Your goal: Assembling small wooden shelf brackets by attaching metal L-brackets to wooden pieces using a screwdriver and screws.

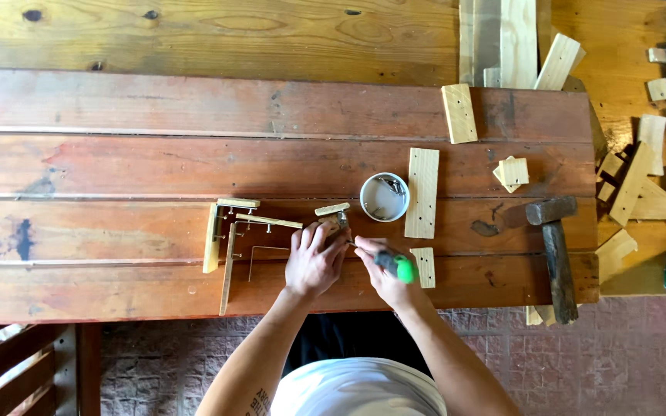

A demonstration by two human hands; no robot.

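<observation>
Small wood piece [333, 216] sat at frame centre on the red bench [117, 162], pinched in the left hand [314, 260] grip. Right hand [383, 271] grip closed around a green-handled screwdriver [393, 264], tip at the piece. Thin stick frame [229, 239] lay left, white cup [384, 197] upper right, hammer [555, 246] far right.
</observation>
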